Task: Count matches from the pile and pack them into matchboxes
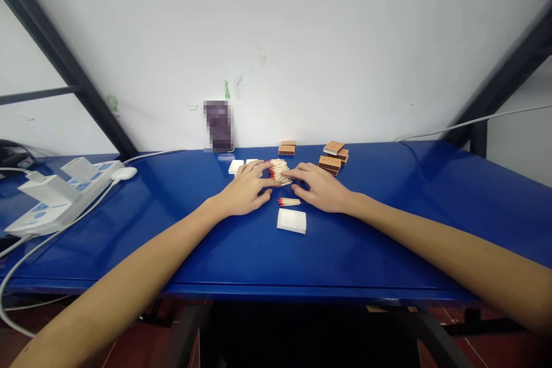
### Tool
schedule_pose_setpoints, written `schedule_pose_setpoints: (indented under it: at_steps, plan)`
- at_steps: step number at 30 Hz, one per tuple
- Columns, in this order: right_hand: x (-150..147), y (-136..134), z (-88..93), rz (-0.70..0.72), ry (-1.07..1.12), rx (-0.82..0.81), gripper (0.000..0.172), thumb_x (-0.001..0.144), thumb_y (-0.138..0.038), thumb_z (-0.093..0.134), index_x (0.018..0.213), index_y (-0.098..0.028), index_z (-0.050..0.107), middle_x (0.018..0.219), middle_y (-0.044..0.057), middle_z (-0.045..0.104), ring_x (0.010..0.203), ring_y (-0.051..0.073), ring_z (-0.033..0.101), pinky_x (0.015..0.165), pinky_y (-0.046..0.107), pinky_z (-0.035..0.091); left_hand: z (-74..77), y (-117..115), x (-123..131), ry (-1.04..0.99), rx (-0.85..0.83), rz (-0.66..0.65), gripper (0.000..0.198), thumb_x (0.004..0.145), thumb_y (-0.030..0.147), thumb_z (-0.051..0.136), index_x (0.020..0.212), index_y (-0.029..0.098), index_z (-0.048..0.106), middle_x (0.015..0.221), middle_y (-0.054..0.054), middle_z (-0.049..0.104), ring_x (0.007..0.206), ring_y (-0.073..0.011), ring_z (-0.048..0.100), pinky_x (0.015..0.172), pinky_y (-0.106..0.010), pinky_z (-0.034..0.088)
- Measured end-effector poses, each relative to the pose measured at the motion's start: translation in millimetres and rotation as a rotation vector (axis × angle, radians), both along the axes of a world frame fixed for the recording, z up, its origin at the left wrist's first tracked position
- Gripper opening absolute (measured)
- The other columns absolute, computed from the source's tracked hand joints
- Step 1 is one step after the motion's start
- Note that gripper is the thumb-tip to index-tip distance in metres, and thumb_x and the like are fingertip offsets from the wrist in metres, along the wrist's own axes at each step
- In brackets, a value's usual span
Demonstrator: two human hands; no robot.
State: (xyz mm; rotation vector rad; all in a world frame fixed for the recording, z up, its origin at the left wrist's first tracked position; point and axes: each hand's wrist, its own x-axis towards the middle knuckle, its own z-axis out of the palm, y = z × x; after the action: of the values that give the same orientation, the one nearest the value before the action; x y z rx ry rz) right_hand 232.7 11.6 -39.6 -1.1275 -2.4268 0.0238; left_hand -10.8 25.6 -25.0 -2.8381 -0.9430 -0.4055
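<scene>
A pile of red-tipped matches (281, 171) lies on the blue table between my hands. My left hand (246, 188) rests at the pile's left side, fingers apart, its fingertips touching the match heads. From the right, my right hand (318, 187) reaches over the pile with its index finger stretched out onto the matchsticks and its thumb apart. Neither hand shows anything gripped. Nearer to me lies a small separate bunch of matches (289, 202), heads to the left. Just below it sits a white matchbox tray (292, 221). Another white tray (236, 167) is beyond my left hand, with one more partly hidden.
Cardboard matchboxes (330, 164) are stacked at the back right, and others (287, 148) stand near the wall. A blurred-out dark phone-like object (219, 126) leans on the wall. At the left, a power strip (64, 201) holds white chargers and cables. The table's front edge (302, 293) runs below.
</scene>
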Motion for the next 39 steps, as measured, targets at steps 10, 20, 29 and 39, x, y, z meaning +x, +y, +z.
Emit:
schedule_pose_setpoints:
  at_steps: [10, 20, 29, 39]
  plan:
    - [-0.2, -0.4, 1.6, 0.035, 0.028, -0.012, 0.034, 0.092, -0.022, 0.049, 0.123, -0.022, 0.064, 0.104, 0.010, 0.062, 0.097, 0.026, 0.057, 0.086, 0.042, 0.047, 2.3, -1.5, 1.3, -0.014, 0.015, -0.003, 0.040, 0.095, 0.028, 0.047, 0.133, 0.024, 0.058, 0.143, -0.013, 0.044, 0.133, -0.0330, 0.037, 0.107, -0.057, 0.035]
    - [-0.2, -0.6, 1.5, 0.025, 0.016, -0.015, 0.037, 0.093, -0.022, 0.049, 0.127, -0.021, 0.062, 0.104, 0.010, 0.060, 0.097, 0.025, 0.058, 0.087, 0.043, 0.047, 1.9, -1.1, 1.5, -0.018, 0.017, 0.001, 0.043, 0.095, 0.027, 0.047, 0.136, 0.023, 0.055, 0.141, -0.014, 0.046, 0.131, -0.0325, 0.039, 0.106, -0.055, 0.036]
    - [-0.1, 0.1, 0.6, 0.041, 0.039, 0.004, 0.028, 0.092, -0.021, 0.050, 0.113, -0.020, 0.067, 0.101, 0.009, 0.060, 0.093, 0.023, 0.058, 0.084, 0.039, 0.049, 1.6, -0.8, 1.6, -0.025, 0.012, 0.002, 0.040, 0.094, 0.027, 0.047, 0.133, 0.023, 0.057, 0.139, -0.013, 0.047, 0.131, -0.0317, 0.039, 0.106, -0.055, 0.036]
    - [-0.5, -1.0, 2.0, 0.094, 0.072, 0.012, 0.026, 0.093, -0.020, 0.049, 0.105, -0.019, 0.071, 0.099, 0.009, 0.061, 0.091, 0.022, 0.059, 0.082, 0.038, 0.049, 2.5, -0.9, 1.9, -0.015, 0.004, -0.023, 0.035, 0.094, 0.027, 0.047, 0.126, 0.025, 0.063, 0.134, -0.012, 0.049, 0.129, -0.0309, 0.040, 0.105, -0.054, 0.036]
